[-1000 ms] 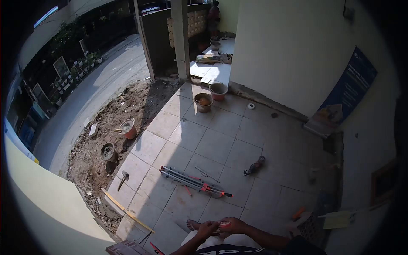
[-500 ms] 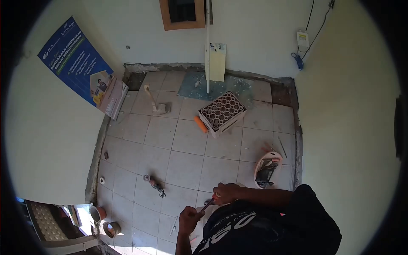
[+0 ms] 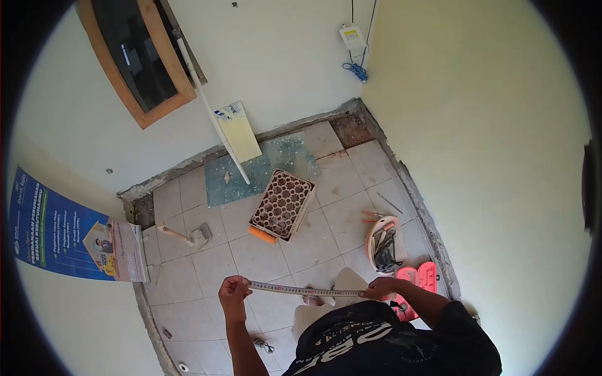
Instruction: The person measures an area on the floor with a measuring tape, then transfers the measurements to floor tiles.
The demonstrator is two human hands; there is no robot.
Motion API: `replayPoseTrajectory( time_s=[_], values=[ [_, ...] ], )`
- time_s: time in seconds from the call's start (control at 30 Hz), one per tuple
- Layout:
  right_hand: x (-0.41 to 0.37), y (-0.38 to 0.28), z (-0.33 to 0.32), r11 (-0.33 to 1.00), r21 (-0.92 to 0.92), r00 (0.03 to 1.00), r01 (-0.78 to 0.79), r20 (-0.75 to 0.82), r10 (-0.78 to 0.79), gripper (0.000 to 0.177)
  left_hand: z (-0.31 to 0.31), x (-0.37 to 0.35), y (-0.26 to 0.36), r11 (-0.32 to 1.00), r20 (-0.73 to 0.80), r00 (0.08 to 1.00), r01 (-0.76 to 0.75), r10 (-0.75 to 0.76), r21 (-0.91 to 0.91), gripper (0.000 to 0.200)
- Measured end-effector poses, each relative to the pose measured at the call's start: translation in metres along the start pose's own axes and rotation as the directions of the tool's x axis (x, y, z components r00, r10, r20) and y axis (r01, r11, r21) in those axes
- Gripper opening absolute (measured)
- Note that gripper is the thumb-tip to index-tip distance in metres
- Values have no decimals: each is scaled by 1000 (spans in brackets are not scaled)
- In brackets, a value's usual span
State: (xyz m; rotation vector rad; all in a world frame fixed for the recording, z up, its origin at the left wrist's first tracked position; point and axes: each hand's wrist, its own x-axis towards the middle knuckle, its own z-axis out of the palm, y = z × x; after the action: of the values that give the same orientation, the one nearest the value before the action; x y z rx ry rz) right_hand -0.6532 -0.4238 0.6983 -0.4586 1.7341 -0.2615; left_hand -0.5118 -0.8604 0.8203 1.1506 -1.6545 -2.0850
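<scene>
A measuring tape (image 3: 301, 290) is stretched out in front of the dark shirt, its blade running between both hands. My left hand (image 3: 234, 287) is closed on the blade's left end. At the other end, my right hand (image 3: 380, 288) is wrapped round the tape; its case is hidden in the fingers. Below the blade are the person's light trousers and part of a foot. A red open case (image 3: 427, 277) lies on the floor just beyond the right hand.
On the tiled floor (image 3: 207, 276) stand a plastic crate (image 3: 310, 195) with an orange roller (image 3: 262, 235) beside it, a tub of tools (image 3: 370, 244) and a trowel (image 3: 199, 237). A white pole (image 3: 219, 128) leans by the window. A blue banner (image 3: 63, 232) stands left.
The hands have moved apart, and the tape blade now spans between them. The view has turned toward the right, bringing the red case into sight.
</scene>
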Motion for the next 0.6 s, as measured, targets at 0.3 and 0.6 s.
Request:
replayPoseTrajectory(
  time_s=[0.3, 0.6],
  values=[
    [48, -20, -97, 808, 553, 910, 204, -412, 53, 57, 243, 155, -15, 993, 577, 808, 109, -119, 51, 32],
    [96, 14, -319, 600, 618, 772, 508, -635, -1, 31, 462, 241, -87, 784, 684, 384, 320, -620, 532, 49]
  ],
)
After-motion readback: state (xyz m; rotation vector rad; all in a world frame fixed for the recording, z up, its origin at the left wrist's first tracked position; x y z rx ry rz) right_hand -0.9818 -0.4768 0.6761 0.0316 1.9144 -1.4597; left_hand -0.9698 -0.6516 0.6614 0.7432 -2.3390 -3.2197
